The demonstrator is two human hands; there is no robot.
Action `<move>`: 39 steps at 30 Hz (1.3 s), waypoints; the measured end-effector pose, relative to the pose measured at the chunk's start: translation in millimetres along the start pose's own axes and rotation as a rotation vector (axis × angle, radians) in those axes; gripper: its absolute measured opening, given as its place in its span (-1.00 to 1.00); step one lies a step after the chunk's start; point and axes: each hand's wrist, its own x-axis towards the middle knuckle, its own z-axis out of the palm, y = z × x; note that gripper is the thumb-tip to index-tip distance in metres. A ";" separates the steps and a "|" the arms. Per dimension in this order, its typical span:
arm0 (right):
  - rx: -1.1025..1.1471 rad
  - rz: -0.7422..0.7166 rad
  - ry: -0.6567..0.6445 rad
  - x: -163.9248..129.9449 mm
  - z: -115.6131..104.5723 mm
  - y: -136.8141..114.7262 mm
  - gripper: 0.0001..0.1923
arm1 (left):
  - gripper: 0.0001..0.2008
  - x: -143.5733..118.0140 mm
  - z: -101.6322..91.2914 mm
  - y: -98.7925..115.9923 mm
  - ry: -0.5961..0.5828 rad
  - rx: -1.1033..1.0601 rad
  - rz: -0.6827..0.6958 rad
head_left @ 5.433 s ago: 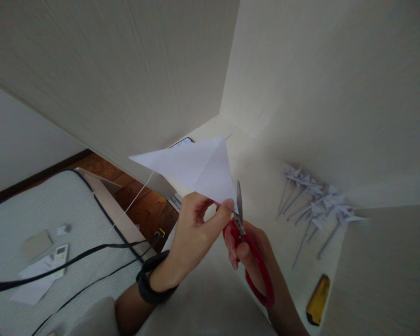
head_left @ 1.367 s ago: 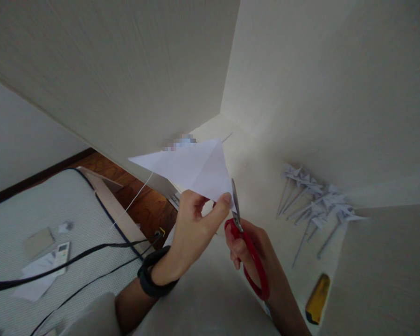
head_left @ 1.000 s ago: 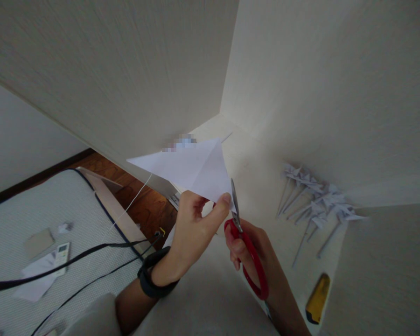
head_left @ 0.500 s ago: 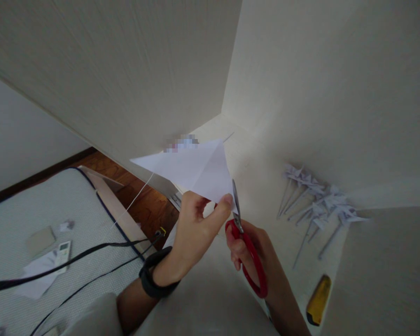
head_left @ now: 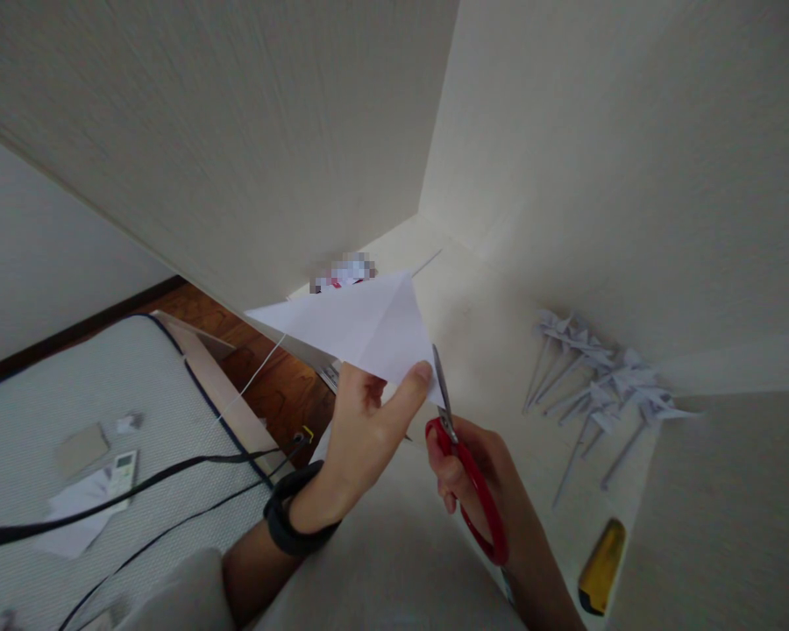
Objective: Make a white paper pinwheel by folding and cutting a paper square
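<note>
The pale shelf is boxed in by walls behind and to its left. Right of its bare middle lies a heap of paper pinwheels; nearer, a yellow cutter blocks the right edge.

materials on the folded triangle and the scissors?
Triangle: looks like thin white paper, matte; sharp crease lines and crisp edges, and it holds flat from one pinched corner in the left hand. Scissors: blades look like bare metal, grey with a dull sheen; handle loops glossy red, probably plastic, in the right hand.
</note>
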 end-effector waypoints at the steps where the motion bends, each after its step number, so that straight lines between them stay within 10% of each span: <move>1: 0.005 -0.007 0.000 0.1 0.2 0.6 -0.41 | -0.84 -0.1 -0.2 -0.4 -0.015 0.002 0.003; 39: 0.010 0.008 0.098 -7.4 1.9 -4.0 -0.54 | -0.93 2.0 2.1 9.0 -0.102 0.090 0.038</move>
